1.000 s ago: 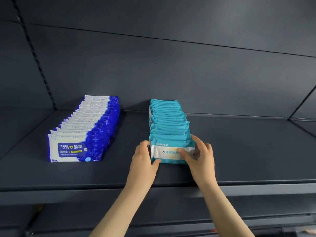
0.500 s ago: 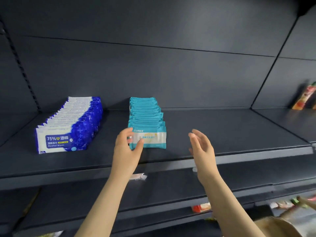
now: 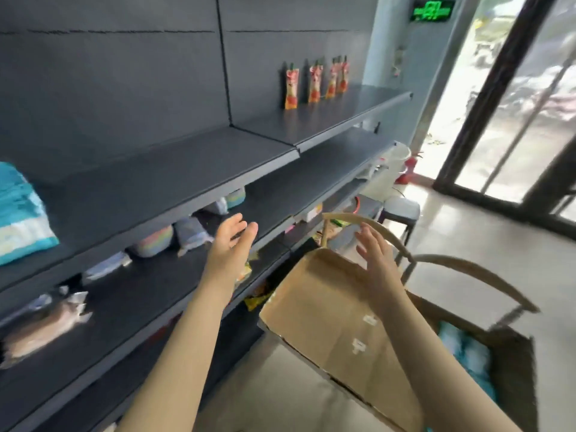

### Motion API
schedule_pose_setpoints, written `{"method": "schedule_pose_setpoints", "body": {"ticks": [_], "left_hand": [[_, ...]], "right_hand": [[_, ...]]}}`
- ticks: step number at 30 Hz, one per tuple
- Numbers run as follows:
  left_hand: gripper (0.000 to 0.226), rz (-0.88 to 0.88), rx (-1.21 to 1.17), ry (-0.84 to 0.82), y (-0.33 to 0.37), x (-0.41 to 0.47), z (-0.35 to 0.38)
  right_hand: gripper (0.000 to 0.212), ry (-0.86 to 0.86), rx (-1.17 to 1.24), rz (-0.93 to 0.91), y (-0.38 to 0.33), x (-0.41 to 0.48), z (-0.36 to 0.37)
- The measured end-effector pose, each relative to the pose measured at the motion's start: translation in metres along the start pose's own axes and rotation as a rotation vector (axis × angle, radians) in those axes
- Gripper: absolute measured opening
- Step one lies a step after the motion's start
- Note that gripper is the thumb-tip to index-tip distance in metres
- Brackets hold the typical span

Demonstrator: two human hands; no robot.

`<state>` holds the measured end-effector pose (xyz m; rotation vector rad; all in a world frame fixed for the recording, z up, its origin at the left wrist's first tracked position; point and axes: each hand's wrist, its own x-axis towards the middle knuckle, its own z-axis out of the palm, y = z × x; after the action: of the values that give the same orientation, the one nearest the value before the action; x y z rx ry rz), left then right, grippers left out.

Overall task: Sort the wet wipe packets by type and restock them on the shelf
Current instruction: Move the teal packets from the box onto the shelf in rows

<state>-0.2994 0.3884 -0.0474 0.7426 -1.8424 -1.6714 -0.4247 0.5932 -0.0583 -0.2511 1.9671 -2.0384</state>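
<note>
Sitting low and right, blurred teal packets [image 3: 466, 353] show inside the stiff cardboard box [image 3: 327, 310], below the nearer right hand [image 3: 375, 257]. Both it and the left hand [image 3: 232, 244] hover spread and empty. Farther left, a glossy teal row [image 3: 18, 219] stands at the front edge of the flat dark shelf [image 3: 162, 185].
</note>
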Motion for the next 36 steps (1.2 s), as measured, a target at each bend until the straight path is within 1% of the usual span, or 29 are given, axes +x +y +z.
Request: {"method": "schedule_pose_setpoints", "body": {"ticks": [1,4,6,9,13,16,20,24,29,31,36], "left_hand": [[0.046,-0.012,0.005,-0.06,-0.005,0.0,0.026],[0.047,-0.064,0.06,-0.255,-0.024,-0.002,0.102],[0.048,-0.101,0.072,-0.347,-0.038,-0.003,0.133],[0.049,-0.184,0.143,-0.5,-0.07,-0.003,0.187],[0.044,-0.333,0.208,-0.657,-0.119,0.001,0.24],[0.043,-0.435,0.243,-0.732,-0.151,0.003,0.271],[0.033,-0.578,0.294,-0.788,-0.191,0.005,0.304],[0.034,-0.692,0.377,-0.818,-0.221,0.003,0.338],[0.035,-0.795,0.49,-0.827,-0.258,0.0,0.391],[0.033,-0.822,0.55,-0.837,-0.271,0.0,0.416],[0.036,-0.902,0.631,-0.777,-0.3,-0.001,0.487]], "right_hand": [[0.051,0.065,-0.01,0.022,0.008,-0.001,-0.026],[0.049,0.252,-0.018,0.083,0.038,-0.001,-0.099],[0.047,0.302,-0.011,0.131,0.06,-0.004,-0.126],[0.041,0.43,0.001,0.224,0.094,-0.005,-0.17],[0.05,0.566,0.037,0.376,0.142,-0.001,-0.215],[0.049,0.665,0.102,0.483,0.176,0.0,-0.237],[0.046,0.78,0.142,0.632,0.212,-0.002,-0.261],[0.045,0.839,0.183,0.747,0.236,0.002,-0.29],[0.05,0.81,0.184,0.859,0.272,0.031,-0.348],[0.049,0.795,0.166,0.896,0.284,0.052,-0.374],[0.045,0.706,0.098,0.931,0.309,0.108,-0.439]]}}
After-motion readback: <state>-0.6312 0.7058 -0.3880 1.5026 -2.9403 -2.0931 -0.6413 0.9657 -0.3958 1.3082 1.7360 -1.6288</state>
